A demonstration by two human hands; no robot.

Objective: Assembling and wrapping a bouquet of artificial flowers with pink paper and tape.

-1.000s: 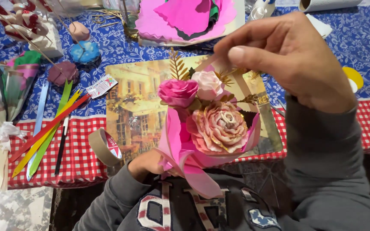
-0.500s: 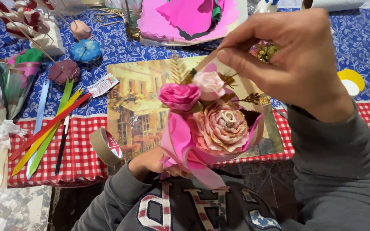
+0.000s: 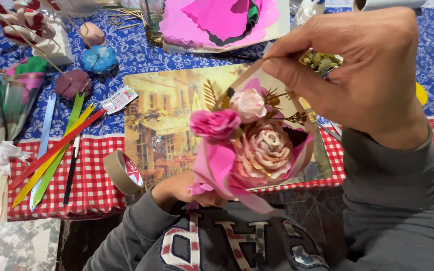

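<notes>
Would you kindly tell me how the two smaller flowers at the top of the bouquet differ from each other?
The left flower is deep magenta; the right flower is pale pink. The magenta one sits lower and further left, the pale one higher, nearer the right hand. The magenta one looks a little wider. Both are rose-shaped and stand in the same pink-wrapped bouquet.

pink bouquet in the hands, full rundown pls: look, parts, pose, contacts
The bouquet is a small bunch of artificial-looking flowers: a magenta rose on the left, a pale pink bud above, a large cream-pink rose in the centre, with gold fern sprigs behind. Pink paper-like wrap encloses it, with a pink ribbon hanging below. It is held upright above the table edge, blooms facing the camera. The left hand grips its base; the right hand pinches a thin stem over its top.
</notes>
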